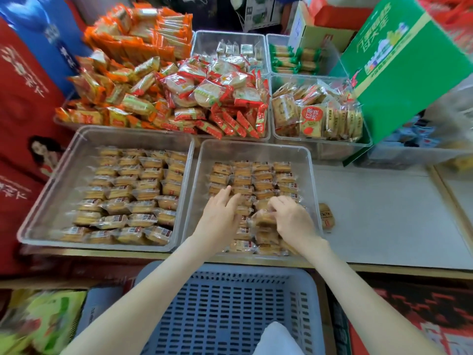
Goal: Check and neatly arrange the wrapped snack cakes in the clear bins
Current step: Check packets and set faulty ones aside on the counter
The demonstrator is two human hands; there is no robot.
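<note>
Straightening rows in the right-hand clear plastic bin (253, 146), the left hand (220, 219) pressed flat on golden wrapped snack cakes (258, 175); the right hand (294, 219) gripped one loose cake (263, 217), which likely needed slotting level next.

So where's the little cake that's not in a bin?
In the head view, the stray cake lies on the grey counter right of the near right bin, beside the right hand.

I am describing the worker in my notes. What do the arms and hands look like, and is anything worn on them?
The left hand and the right hand wear no gloves; no ring, watch or bracelet can be seen. The arms are bare as far as the picture shows, with no sleeve visible.
</note>
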